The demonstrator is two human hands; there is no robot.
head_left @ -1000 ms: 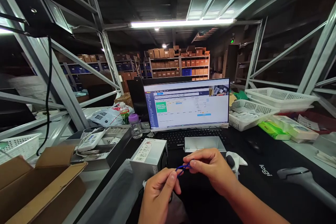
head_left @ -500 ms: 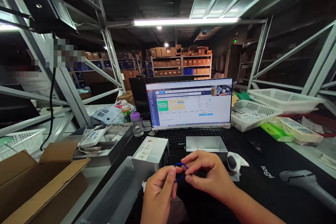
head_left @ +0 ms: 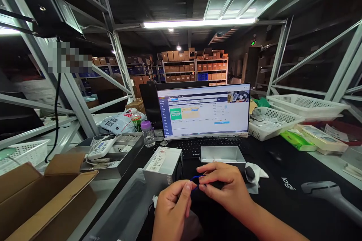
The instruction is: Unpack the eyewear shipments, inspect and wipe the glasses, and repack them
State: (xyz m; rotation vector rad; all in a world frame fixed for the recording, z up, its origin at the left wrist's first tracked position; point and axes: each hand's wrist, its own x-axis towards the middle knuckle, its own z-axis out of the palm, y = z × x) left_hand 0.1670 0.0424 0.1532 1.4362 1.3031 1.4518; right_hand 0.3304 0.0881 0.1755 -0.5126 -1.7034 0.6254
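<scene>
My left hand [head_left: 173, 207] pinches one side of a thin blue cord loop [head_left: 195, 177] between thumb and index finger. The fingertips of my right hand [head_left: 227, 182] grip its other side, a short way across. Part of the loop is hidden by the fingers. Just beyond the hands lies an open silver-grey box [head_left: 222, 153]. A grey-white box [head_left: 169, 156] with a label on top stands beyond my left hand. Beside the right wrist rests a crumpled white wrapping [head_left: 258, 173] with a dark patch.
A monitor [head_left: 203, 120] and keyboard [head_left: 215, 144] stand ahead. On the left are an open cardboard carton [head_left: 31, 207], a clear plastic bag [head_left: 121, 207] and a purple-capped bottle [head_left: 147, 135]. To the right lie a barcode scanner [head_left: 322, 190], a mouse [head_left: 274, 154] and white baskets [head_left: 271, 130].
The blue loop looks flatter between the fingers and has turned slightly. The left fingertips have shifted a little to the right, nearer the right hand.
</scene>
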